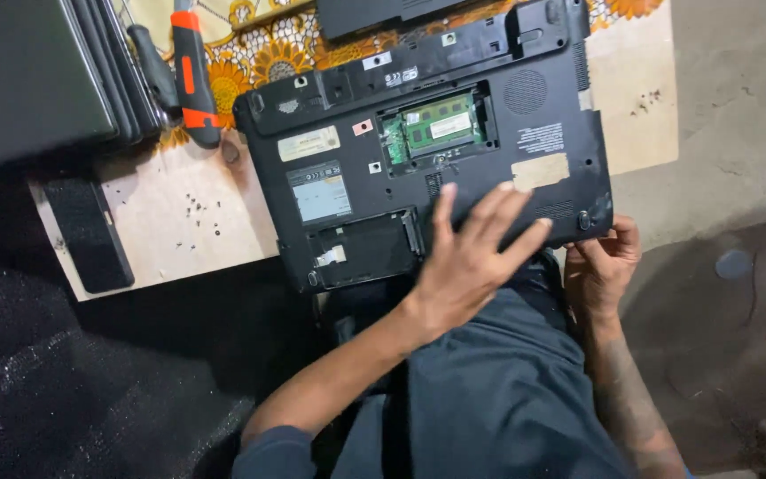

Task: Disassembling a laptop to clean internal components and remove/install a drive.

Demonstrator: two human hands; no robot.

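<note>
**Stickers on the upturned laptop**

A pale cream sticker (309, 143) is sitting near the laptop's upper left. Below it, a grey-and-blue rectangular label (320, 192) is lying. A small pink square tag (363, 127) is showing beside the open slot. A tan paper patch (540, 170) is peeling at the right.

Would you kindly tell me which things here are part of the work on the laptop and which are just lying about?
In hand: laptop, turned underside up; left hand flat on it; right hand at its corner; green memory card in its open bay.

Lying about: orange screwdriver, loose screws, flat black cover.
</note>
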